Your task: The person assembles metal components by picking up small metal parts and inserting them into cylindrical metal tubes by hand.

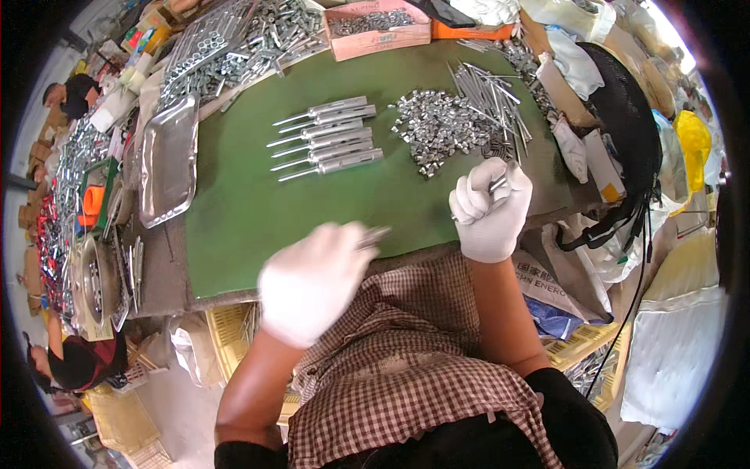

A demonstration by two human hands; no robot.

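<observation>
While both hands grip metal pins, nut pile (pixel 437 129) and finished anchor row (pixel 328 137) lie beyond.

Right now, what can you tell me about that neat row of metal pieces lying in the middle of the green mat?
The row of metal pieces is about seven alike, silvery and shiny, like steel. Each has a thick round sleeve at the right end and a thin bare rod poking out to the left. They lie flat, side by side, roughly parallel and slightly slanted, stacked from far to near on the green mat. Neighbours look close or touching. No hand touches them; a loose pile of small metal parts sits apart to their right.
</observation>
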